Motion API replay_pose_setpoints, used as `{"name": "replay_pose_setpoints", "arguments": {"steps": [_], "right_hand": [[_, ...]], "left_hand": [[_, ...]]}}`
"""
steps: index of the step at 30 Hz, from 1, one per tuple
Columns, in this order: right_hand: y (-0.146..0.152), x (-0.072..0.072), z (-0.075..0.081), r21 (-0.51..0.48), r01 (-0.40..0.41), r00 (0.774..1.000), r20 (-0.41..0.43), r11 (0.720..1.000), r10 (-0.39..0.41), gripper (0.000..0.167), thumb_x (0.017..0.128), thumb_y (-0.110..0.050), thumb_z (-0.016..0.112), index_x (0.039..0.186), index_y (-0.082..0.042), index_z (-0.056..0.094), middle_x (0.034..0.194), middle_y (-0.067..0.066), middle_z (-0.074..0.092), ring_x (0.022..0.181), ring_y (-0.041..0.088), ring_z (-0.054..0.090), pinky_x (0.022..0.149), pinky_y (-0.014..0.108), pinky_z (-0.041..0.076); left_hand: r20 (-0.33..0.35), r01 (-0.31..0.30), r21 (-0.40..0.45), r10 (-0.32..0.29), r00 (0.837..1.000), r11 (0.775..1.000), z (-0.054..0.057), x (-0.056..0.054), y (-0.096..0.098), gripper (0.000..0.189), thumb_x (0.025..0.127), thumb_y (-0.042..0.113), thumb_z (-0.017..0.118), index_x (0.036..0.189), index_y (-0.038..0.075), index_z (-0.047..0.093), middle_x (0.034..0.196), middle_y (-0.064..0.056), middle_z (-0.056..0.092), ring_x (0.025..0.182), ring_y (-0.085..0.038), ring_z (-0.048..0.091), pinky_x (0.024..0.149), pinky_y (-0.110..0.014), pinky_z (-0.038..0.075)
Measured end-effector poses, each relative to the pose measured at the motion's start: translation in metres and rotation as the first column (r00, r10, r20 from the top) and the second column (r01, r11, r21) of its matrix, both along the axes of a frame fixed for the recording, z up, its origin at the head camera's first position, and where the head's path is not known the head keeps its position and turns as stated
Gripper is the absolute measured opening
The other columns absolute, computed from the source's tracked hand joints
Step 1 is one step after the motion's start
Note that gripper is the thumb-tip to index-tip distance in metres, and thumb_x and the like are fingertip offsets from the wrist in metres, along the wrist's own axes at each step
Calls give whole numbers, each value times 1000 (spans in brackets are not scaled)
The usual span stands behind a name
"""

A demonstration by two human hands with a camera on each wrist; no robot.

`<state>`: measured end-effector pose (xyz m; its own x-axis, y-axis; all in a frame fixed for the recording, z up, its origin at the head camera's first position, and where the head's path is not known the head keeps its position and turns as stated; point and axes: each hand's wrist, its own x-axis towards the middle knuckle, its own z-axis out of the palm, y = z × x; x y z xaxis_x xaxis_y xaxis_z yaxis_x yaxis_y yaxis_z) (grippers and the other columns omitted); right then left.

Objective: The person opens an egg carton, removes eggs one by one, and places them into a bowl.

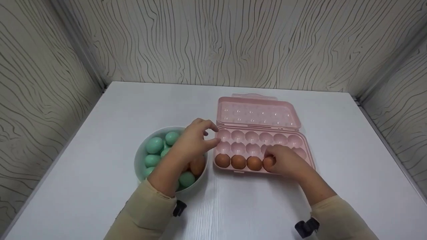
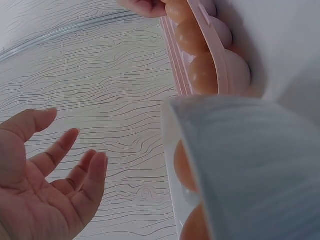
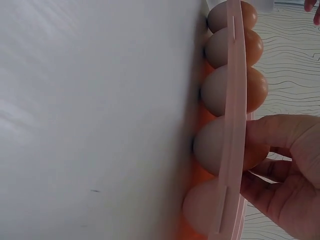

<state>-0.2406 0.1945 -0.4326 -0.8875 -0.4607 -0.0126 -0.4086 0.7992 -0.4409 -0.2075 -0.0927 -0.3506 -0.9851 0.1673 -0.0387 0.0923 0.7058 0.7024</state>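
Note:
An open pink egg carton lies on the table, its lid folded back. Three brown eggs fill the left cups of its near row. Beside them my right hand pinches a fourth brown egg, which sits in its cup; the right wrist view shows thumb and fingers around it. My left hand hovers above the right side of a white bowl, close to the carton's left edge. Its fingers are loosely bent, with nothing between them in the left wrist view.
Green eggs and a few brown eggs lie in the bowl, partly hidden by the left forearm. The white table carries bowl and carton side by side. Wood-patterned panels stand at the back and both sides.

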Motion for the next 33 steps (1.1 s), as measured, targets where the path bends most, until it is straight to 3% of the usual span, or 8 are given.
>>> {"name": "replay_pose_setpoints", "arguments": {"steps": [8,13,22,33], "right_hand": [[6,-1,11,-4,80,995,67,997,-80,25,69,-17,77,90,-19,62,85,-3,55,79,17,49,68,32,41],[9,-5,25,-131,140,977,179,982,-115,33,67,-21,80,95,-21,63,92,-1,58,86,20,52,74,33,45],[4,-7,47,-345,138,965,256,928,-49,39,73,-18,75,108,-9,61,99,8,60,91,22,54,74,27,49],[-15,-3,60,-455,121,967,256,882,0,42,73,-19,76,110,-7,59,101,9,59,94,22,55,76,26,50]], "left_hand": [[20,-7,-4,7,1000,1000,0,0,1,27,84,33,64,108,24,58,121,1,47,106,-18,50,87,-36,46],[20,6,11,-6,1000,1000,-1,1,2,27,84,33,63,109,24,57,121,0,48,106,-18,50,88,-36,46],[-40,68,46,-66,997,997,-3,1,10,23,83,27,66,104,23,59,113,3,51,103,-16,50,86,-32,45],[-105,145,93,-135,985,985,-4,3,27,29,80,16,65,108,15,57,111,-1,52,103,-17,53,82,-28,47]]}}
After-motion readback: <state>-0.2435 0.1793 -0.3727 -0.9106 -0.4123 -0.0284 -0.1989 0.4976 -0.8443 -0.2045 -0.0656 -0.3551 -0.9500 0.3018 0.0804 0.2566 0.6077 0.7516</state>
